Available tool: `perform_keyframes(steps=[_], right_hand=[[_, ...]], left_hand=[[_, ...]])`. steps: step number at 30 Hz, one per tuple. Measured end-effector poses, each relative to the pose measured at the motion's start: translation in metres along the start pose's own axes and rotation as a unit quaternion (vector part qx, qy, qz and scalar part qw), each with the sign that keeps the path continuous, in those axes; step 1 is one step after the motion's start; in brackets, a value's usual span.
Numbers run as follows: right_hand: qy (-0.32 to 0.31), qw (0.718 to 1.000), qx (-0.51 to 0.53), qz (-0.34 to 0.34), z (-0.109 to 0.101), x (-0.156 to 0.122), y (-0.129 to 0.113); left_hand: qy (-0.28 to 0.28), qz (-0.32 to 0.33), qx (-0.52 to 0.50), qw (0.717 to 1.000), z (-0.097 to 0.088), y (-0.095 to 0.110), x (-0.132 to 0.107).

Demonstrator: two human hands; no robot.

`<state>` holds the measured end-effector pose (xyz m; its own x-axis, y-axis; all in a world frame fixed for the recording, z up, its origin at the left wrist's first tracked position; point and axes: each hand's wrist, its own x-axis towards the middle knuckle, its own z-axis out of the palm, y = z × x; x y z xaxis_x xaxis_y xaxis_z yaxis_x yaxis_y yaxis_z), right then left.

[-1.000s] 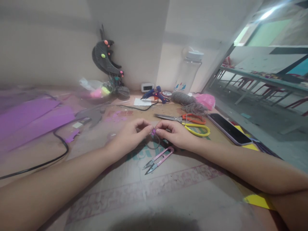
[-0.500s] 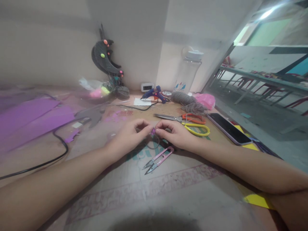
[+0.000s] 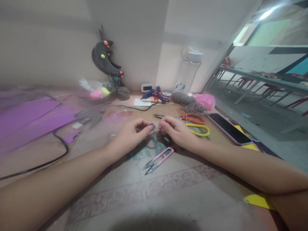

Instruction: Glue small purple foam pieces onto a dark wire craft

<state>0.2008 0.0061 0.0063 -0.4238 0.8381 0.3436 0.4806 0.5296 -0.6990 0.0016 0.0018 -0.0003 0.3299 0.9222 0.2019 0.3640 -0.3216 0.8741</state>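
My left hand (image 3: 131,134) pinches a tiny purple piece (image 3: 153,125) between thumb and forefinger; a thin grey thread loop (image 3: 151,144) hangs below it. A finger's width to the right, my right hand (image 3: 177,132) is closed, fingers curled, and I cannot make out what it holds. Both hands rest on the worn tabletop (image 3: 168,192). Pink thread snips (image 3: 158,159) lie just in front of the hands.
Orange and yellow scissors (image 3: 196,123) lie behind my right hand, a phone (image 3: 228,129) to their right. Grey yarn (image 3: 190,102), a blue glue gun (image 3: 156,94), a water bottle (image 3: 189,72) and a small clock (image 3: 147,87) stand by the wall. Purple sheets (image 3: 31,118) and a black cable (image 3: 61,144) lie at left.
My right hand has drawn slightly right and up, away from the purple piece, which stays in my left fingers. A small gap has opened between the fingertips.
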Motion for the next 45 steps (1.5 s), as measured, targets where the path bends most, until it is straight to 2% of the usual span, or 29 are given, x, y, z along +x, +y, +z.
perform_keyframes(steps=[2, 3, 6, 8, 10, 14, 20, 22, 26, 28, 30, 36, 38, 40, 42, 45], right_hand=[[0.01, 0.995, -0.038, -0.091, -0.004, -0.004, -0.002], [-0.015, 0.987, -0.054, -0.15, -0.006, -0.007, -0.005], [-0.167, 0.929, -0.114, -0.309, -0.008, -0.014, -0.014], [-0.228, 0.889, -0.172, -0.358, -0.006, -0.018, -0.019], [-0.251, 0.871, -0.215, -0.363, -0.003, -0.019, -0.022], [-0.243, 0.872, -0.254, -0.34, -0.002, -0.019, -0.025], [-0.246, 0.865, -0.272, -0.343, -0.003, -0.021, -0.028], [-0.264, 0.873, -0.262, -0.316, -0.006, -0.02, -0.031], [-0.294, 0.902, -0.227, -0.221, -0.013, -0.018, -0.038], [-0.289, 0.913, -0.208, -0.2, -0.012, -0.018, -0.039], [-0.273, 0.916, -0.208, -0.209, -0.008, -0.019, -0.036], [-0.17, 0.885, -0.279, -0.331, 0.007, -0.027, -0.025], [-0.129, 0.892, -0.267, -0.341, 0.003, -0.027, -0.023], [-0.076, 0.917, -0.239, -0.31, -0.005, -0.023, -0.021], [-0.021, 0.941, -0.228, -0.249, -0.014, -0.015, -0.018], [0.028, 0.947, -0.262, -0.181, -0.022, -0.003, -0.008]], left_hand=[[0.008, -0.01, 0.004, 1.0, 0.0, 0.001, 0.0], [0.009, -0.011, 0.007, 1.0, 0.0, 0.002, 0.0], [0.008, -0.005, 0.008, 1.0, -0.001, 0.003, 0.001], [0.014, 0.0, 0.008, 1.0, -0.001, 0.002, 0.001], [0.016, 0.001, 0.011, 1.0, -0.001, 0.001, 0.001], [0.017, 0.005, 0.015, 1.0, -0.001, -0.001, 0.003], [0.015, 0.002, 0.023, 1.0, -0.001, -0.001, 0.004], [0.015, 0.001, 0.023, 1.0, -0.001, -0.001, 0.003], [0.009, 0.004, 0.018, 1.0, -0.001, -0.002, 0.003], [0.007, 0.005, 0.017, 1.0, -0.001, -0.003, 0.003], [0.008, 0.004, 0.018, 1.0, -0.001, -0.003, 0.004], [0.007, 0.008, 0.02, 1.0, 0.0, -0.002, 0.003], [0.003, 0.012, 0.017, 1.0, 0.0, -0.001, 0.003], [-0.002, 0.014, 0.017, 1.0, -0.001, -0.001, 0.002], [-0.005, 0.015, 0.014, 1.0, -0.001, -0.001, 0.001], [-0.008, 0.009, 0.009, 1.0, 0.0, -0.003, 0.001]])
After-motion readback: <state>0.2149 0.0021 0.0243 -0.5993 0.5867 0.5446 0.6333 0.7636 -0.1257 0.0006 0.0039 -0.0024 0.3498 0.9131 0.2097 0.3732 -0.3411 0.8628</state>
